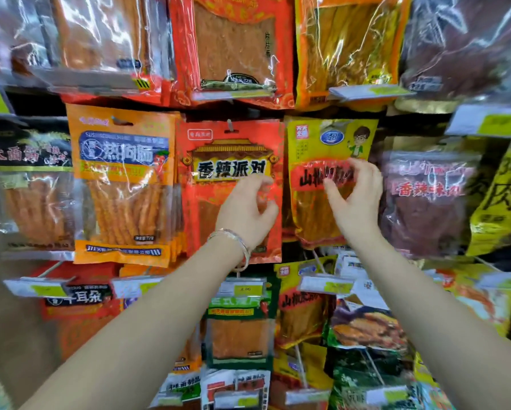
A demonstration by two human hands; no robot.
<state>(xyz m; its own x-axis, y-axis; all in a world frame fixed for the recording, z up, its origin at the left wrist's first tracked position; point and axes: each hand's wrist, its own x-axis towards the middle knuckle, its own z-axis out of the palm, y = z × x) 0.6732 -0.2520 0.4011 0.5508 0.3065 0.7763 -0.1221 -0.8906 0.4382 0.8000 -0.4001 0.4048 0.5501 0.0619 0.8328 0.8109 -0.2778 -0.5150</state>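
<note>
A narrow dark slit parts the red glossy plastic packet [230, 173] from the yellow plastic packet [310, 173]. Just below both, clear price-tag holders [325, 284] jut forward on hooks.

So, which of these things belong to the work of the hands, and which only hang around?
In the job: left hand, red packet, right hand, yellow packet.
Only hanging about: orange packet, green packet, purple packet, price tag.

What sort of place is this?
Probably a shop's snack aisle: a glossy red plastic snack packet and a yellow plastic snack packet hang from pegs, with a white-and-yellow price tag below.
</note>
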